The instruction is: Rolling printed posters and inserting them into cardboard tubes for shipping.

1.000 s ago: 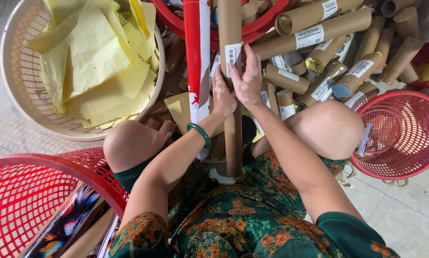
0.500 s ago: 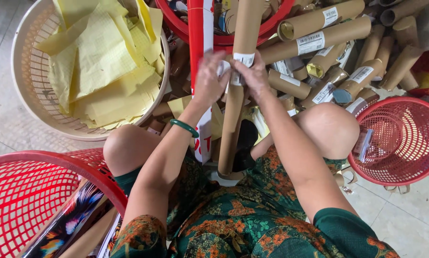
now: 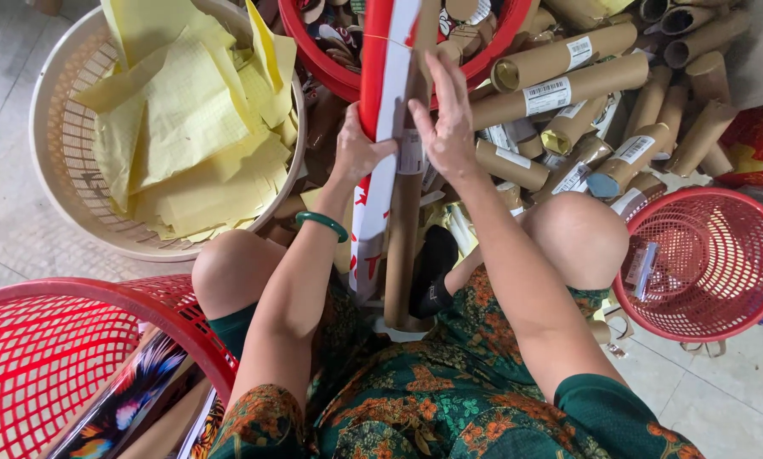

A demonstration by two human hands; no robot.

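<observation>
A long brown cardboard tube (image 3: 402,255) stands upright between my knees, its lower end on the floor. A red and white printed sheet (image 3: 380,144) hangs alongside it on the left. My left hand (image 3: 357,151) grips the edge of the sheet where it meets the tube. My right hand (image 3: 446,127) lies flat against the tube's right side, fingers spread upward, next to a small white label. A green bangle (image 3: 322,223) circles my left wrist.
A pale round basket (image 3: 62,144) of crumpled yellow paper (image 3: 194,127) sits at the upper left. Several labelled cardboard tubes (image 3: 568,85) are heaped at the upper right. Red mesh baskets stand at the right (image 3: 738,229), the lower left (image 3: 50,357) and the top (image 3: 330,68).
The tube and red and white sheet stay upright between my knees. Both hands remain at the label area; my left hand now grips the sheet's edge and my right fingers stretch higher up the tube.
</observation>
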